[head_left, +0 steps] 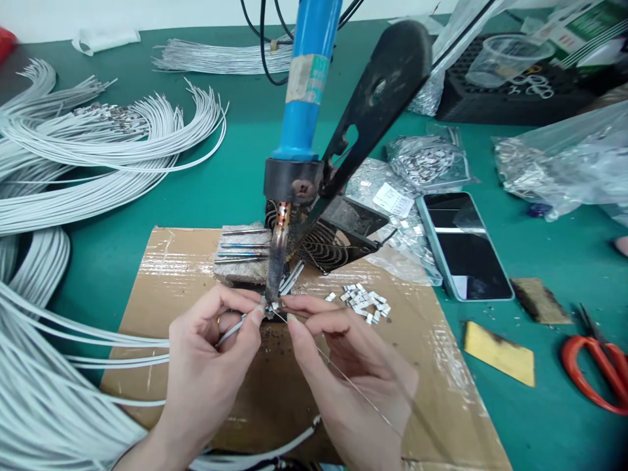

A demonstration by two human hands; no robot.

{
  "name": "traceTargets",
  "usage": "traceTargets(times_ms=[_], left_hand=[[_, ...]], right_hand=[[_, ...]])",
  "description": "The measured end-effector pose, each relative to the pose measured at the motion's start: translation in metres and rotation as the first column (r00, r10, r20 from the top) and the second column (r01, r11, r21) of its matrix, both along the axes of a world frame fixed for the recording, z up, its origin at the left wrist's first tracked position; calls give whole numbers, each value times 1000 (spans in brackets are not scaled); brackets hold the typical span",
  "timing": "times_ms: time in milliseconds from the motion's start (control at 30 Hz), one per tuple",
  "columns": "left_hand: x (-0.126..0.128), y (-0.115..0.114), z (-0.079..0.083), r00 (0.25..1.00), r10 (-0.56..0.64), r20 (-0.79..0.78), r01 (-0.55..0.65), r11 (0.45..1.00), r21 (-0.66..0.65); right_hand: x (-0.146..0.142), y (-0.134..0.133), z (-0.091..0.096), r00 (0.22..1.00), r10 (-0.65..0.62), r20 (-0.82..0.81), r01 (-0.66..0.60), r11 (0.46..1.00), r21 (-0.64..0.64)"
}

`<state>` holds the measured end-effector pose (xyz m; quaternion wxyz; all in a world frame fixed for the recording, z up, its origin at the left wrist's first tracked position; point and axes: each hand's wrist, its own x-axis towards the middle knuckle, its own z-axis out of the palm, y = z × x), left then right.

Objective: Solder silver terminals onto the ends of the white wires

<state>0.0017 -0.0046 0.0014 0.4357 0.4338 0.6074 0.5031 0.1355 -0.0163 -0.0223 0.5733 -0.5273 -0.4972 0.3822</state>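
My left hand (209, 356) pinches the end of a white wire (230, 332) and holds it up to the tip of a soldering iron (277, 258) with a blue handle, fixed in a black stand (373, 104). My right hand (343, 363) pinches a thin strand of solder wire (343, 378) and brings its end to the same spot under the tip. Both hands hover over a taped cardboard sheet (432, 366). A little heap of small metal terminals (366, 302) lies just right of my right hand.
Bundles of white wires (73, 170) cover the left of the green table. A small fan (328, 245) sits behind the iron. To the right are a phone (464, 245), bags of metal parts (426, 160), yellow sponge (498, 353) and red scissors (596, 369).
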Motion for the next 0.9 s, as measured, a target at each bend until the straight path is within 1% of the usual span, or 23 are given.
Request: traceTargets(times_ms=[167,300,500,767,900], left_hand=[[0,2,-1,1000,2,9,-2,1000,-9],[0,2,-2,1000,27,13,-27,999,-26],[-1,-1,-3,998,32,-51,-34,999,-23],[0,0,-3,996,13,-84,-13,1000,-2],[-3,1,-4,993,-61,-99,62,998,11]], right_hand=[[1,0,1,1000,15,3,-15,1000,-10],[2,-1,0,1000,19,-1,-19,1000,-9],[1,-1,-2,1000,13,3,-13,1000,-3],[-2,1,-1,1000,-21,23,21,1000,4],[-2,1,1,999,-27,28,27,1000,-3]])
